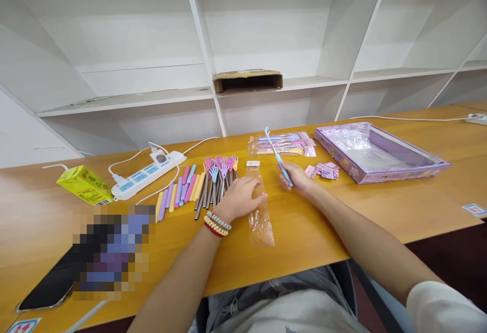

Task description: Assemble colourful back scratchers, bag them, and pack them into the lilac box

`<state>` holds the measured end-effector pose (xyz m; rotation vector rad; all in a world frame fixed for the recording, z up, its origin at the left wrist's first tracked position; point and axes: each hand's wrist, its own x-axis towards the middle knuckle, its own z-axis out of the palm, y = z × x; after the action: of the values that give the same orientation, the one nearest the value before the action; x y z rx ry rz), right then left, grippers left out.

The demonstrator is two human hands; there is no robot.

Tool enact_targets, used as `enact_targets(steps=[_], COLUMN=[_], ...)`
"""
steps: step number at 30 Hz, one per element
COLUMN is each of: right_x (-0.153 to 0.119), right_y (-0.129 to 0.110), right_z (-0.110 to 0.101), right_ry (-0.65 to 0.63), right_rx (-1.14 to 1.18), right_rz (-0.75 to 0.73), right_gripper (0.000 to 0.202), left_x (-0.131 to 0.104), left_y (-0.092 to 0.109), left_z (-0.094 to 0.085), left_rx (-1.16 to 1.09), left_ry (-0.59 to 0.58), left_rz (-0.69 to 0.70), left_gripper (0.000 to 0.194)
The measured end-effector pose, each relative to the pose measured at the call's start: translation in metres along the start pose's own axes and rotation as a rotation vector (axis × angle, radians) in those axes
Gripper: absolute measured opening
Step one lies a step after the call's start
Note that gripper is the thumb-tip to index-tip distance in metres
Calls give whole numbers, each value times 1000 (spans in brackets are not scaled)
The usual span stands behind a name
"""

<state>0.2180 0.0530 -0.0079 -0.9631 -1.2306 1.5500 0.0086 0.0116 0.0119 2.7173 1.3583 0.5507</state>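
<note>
Right hand (294,176) grips a slim, metal-shafted blue scratcher (280,161), just right of centre; left hand (241,200), loosely curved, lies over a crinkled clear sleeve (262,230) at mid-frame. Bagging seems the step in hand, calling for its thin mouth to be parted. Claw-headed steel rods (222,180) lie left of centre.

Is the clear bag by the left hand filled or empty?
Empty, it seems: the clear bag lies flat, with only wooden tabletop showing through; the left hand hides part of it.
</note>
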Motion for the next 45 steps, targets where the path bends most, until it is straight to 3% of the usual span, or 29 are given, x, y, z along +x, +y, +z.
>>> enact_targets(steps=[2, 4, 7, 9, 11, 13, 15, 18, 22, 26, 30, 33, 35, 37, 40, 45], right_x=[-2, -5, -11, -15, -17, -19, -20, -21, -24, -27, -29, -28, -26, -23, -18, -13], right_y=[1, 0, -4, -6, -8, -8, -8, -8, -9, -7, -5, -6, -8, -10, -12, -12], right_z=[4, 6, 7, 8, 9, 10, 13, 17, 24, 28, 31, 32, 31, 29, 23, 13], right_ry=[-35, -97, -232, -313, -363, -386, -408, -458, -526, -549, -512, -496, -404, -224, 4, 117], right_rx=[-1, -15, -68, -132, -211, -282, -324, -359, -437, -470, -436, -409, -383, -326, -170, -131], right_rz=[-5, 7, 59, 86, 81, 68, 72, 44, -8, 7, -31, -61, -96, -141, -231, -347], right_gripper=[30, 29, 29, 29, 30, 31, 34, 37, 40, 41, 37, 39, 42, 43, 43, 42], left_x=[-2, -4, -1, 2, 5, 7, 9, 12, 14, 12, 9, 9, 9, 8, 6, 1], left_y=[4, 6, 4, -1, -5, -7, -5, 1, 2, 2, 9, 12, 10, 8, 5, 1], left_z=[3, 7, 11, 9, 6, 2, -1, -4, -5, -8, -9, -6, -5, -7, -13, -22], left_rx=[-14, -16, -45, -109, -278, -541, -792, -995, -1100, -1090, -1071, -1214, -1362, -1415, -1207, -670], left_ry=[-117, -108, 48, 191, 307, 350, 320, 286, 301, 212, 45, 45, 80, 78, -12, 11], left_rz=[81, 84, -10, -154, -294, -345, -326, -347, -403, -367, -251, -272, -339, -392, -378, -204], left_gripper=[38, 37, 37, 32, 23, 19, 21, 23, 24, 28, 28, 29, 30, 31, 33, 31])
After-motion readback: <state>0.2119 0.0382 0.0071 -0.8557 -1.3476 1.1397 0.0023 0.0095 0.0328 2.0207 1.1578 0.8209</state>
